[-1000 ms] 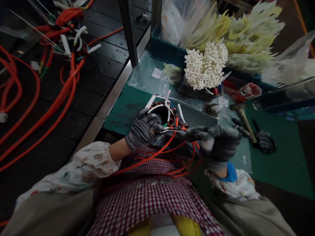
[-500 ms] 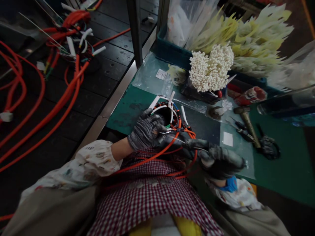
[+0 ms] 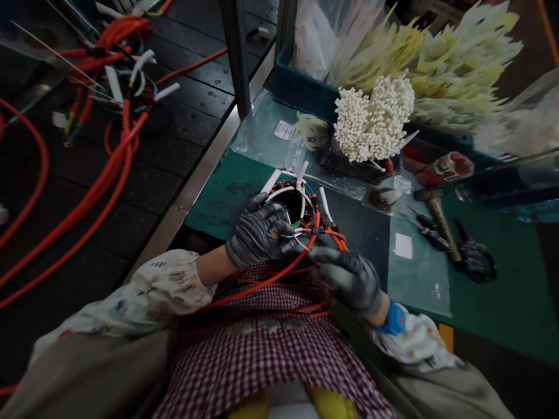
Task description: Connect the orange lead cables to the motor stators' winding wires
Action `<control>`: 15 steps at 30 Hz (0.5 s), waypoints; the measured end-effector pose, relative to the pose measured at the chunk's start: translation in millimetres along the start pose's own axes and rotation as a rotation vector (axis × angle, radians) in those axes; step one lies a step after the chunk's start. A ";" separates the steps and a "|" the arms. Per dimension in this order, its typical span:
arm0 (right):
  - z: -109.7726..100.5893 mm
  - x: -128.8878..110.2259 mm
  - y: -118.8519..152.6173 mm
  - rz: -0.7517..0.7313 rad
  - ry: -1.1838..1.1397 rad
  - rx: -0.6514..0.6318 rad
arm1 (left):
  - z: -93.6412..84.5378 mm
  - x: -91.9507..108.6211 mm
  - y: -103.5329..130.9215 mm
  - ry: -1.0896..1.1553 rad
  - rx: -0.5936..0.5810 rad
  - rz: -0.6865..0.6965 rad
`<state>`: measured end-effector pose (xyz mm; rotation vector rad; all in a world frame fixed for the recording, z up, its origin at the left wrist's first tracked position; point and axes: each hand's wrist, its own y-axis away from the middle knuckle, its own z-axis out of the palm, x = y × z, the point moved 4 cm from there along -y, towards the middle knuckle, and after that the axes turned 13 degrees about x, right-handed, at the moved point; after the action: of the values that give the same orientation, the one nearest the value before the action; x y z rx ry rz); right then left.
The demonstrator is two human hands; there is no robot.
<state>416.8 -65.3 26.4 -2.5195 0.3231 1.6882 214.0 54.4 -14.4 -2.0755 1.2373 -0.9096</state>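
Observation:
A ring-shaped wire winding (image 3: 315,205), looking like a motor stator, has a dark central opening, white sleeves (image 3: 324,203) and orange lead wires (image 3: 283,270). My left hand (image 3: 257,230), in a dark striped glove, is closed around its near left rim. A thin white cord (image 3: 302,240) curves from the near rim toward my right hand (image 3: 349,276). That gloved hand, somewhat blurred, is closed at the cord's end, just right of the orange leads. Its fingertips are partly hidden, as is the underside of the winding.
On the green bench mat (image 3: 502,314) lie a hammer (image 3: 439,221), pliers (image 3: 432,235) and a red can (image 3: 449,167). Bundled white-tipped sticks (image 3: 371,119) and a blue bin (image 3: 301,78) of yellowish sheets stand behind. Orange cables (image 3: 109,169) lie left, past the metal bench edge (image 3: 205,166).
My right hand has moved left, closer to the winding, and the cord that was stretched out straight now bends in a slack curve. My left hand keeps its hold.

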 end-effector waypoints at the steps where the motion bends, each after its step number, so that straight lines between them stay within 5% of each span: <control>1: 3.3 -3.2 -10.8 -0.062 0.068 0.031 | -0.6 0.0 0.3 0.002 0.016 0.009; 4: 7.6 -16.4 -46.7 -0.236 0.285 0.141 | 0.3 -1.0 1.1 -0.006 -0.009 -0.001; 8: 18.4 -32.7 -87.3 -0.366 0.475 -0.013 | -2.3 0.4 -2.7 0.003 0.027 -0.003; 12: 24.2 -35.2 -103.2 -0.393 0.320 -0.106 | -4.6 1.6 -6.4 0.006 0.056 0.000; 15: 17.6 -27.9 -102.9 -0.238 -0.015 -0.088 | -0.9 -0.8 -4.1 0.028 -0.047 -0.023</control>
<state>413.9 41.8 41.2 -2.4861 -0.0529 1.6613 215.3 56.7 -11.0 -2.1245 1.2629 -0.9313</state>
